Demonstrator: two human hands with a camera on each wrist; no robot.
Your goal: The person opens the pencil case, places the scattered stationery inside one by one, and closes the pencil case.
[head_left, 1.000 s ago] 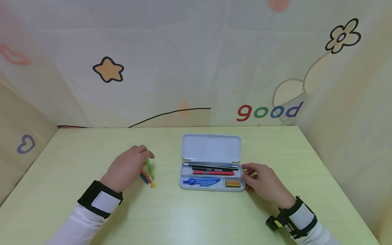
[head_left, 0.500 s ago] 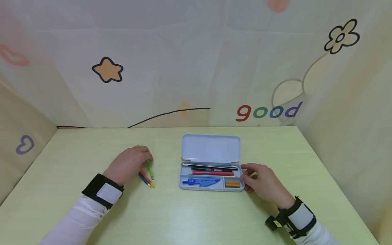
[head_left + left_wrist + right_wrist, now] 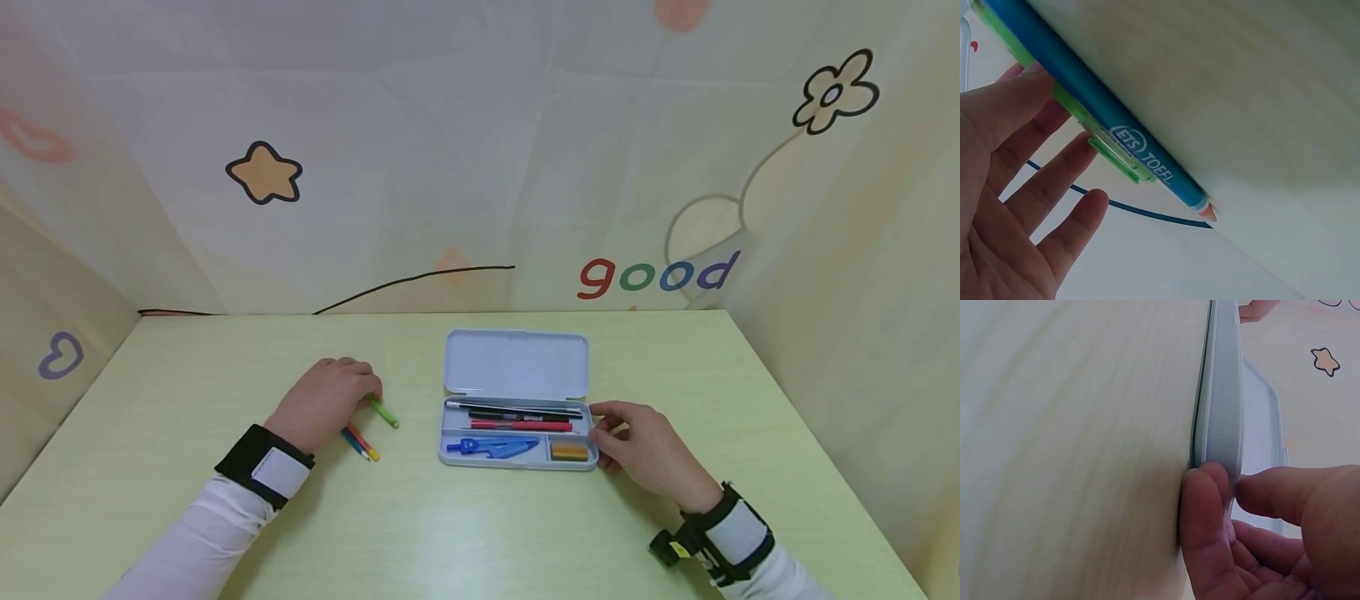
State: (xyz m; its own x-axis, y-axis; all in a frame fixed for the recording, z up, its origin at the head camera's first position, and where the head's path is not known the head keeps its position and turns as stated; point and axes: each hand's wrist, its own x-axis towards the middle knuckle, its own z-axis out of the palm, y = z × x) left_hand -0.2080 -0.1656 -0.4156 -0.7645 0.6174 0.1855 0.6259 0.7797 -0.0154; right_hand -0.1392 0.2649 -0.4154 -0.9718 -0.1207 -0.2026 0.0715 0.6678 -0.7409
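My left hand (image 3: pixel 324 406) pinches a green pen (image 3: pixel 385 413) at the table's left-middle, its front end sticking out past the fingers. In the left wrist view the clip of this pen (image 3: pixel 1116 159) shows behind a blue pencil (image 3: pixel 1094 94) printed "ETS TOEFL". Beside the hand, the blue pencil and a red pencil (image 3: pixel 362 438) with a yellow end lie on the table, partly hidden by the hand. My right hand (image 3: pixel 651 450) grips the right end of an open pencil case (image 3: pixel 480 463), thumb above and fingers at its side.
Inside the case lie black pens (image 3: pixel 517 414), a red pen (image 3: pixel 521 425), a blue compass (image 3: pixel 495 447) and a small brown-yellow block (image 3: pixel 570 451). Its lid (image 3: pixel 517 364) leans back behind it. Table (image 3: pixel 450 533) extends on all sides, with a printed cloth wall (image 3: pixel 420 167) behind.
The left hand has taken hold of the green pen and shifted slightly right, and the pen's front end has swung to the right. My right hand stays on the case.
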